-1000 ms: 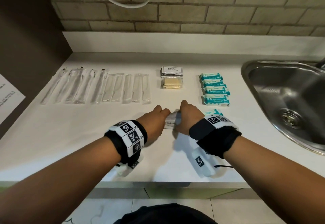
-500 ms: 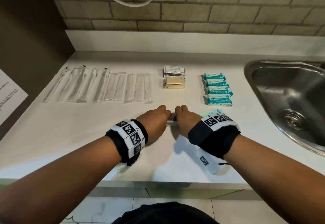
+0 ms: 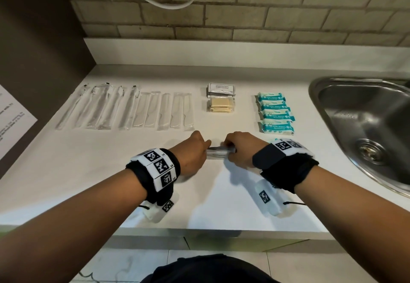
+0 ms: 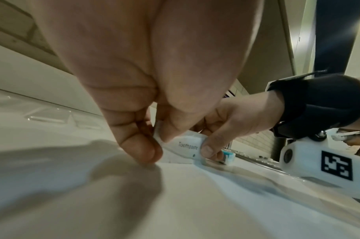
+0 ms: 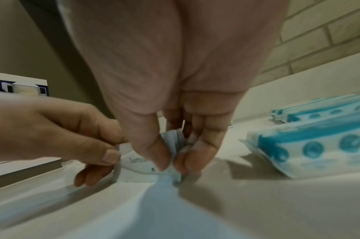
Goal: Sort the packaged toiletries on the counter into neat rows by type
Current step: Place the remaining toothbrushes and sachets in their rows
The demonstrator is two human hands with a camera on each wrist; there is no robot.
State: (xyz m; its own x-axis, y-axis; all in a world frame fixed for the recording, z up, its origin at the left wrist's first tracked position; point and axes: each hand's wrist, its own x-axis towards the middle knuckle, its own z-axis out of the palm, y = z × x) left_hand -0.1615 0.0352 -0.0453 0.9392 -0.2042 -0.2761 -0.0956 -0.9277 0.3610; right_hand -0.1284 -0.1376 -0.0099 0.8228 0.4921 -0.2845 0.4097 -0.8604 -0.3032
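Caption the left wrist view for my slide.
Left hand and right hand pinch opposite ends of toothpaste packets.

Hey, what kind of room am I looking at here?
Probably a kitchenette or a hotel-style washroom. A white counter runs beside a steel sink below a brick-tile wall, and guest toiletries are laid out in rows, including a shampoo sachet and wipes packs.

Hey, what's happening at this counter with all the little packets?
A person is sorting hotel-style toiletries into rows. Both hands pinch the ends of a small toothpaste packet, the left hand at one end and the right hand at the other, low over the white counter. Behind them already lie a row of clear-wrapped items, a stack of shampoo sachets and a row of teal wipe packs, beside the sink.
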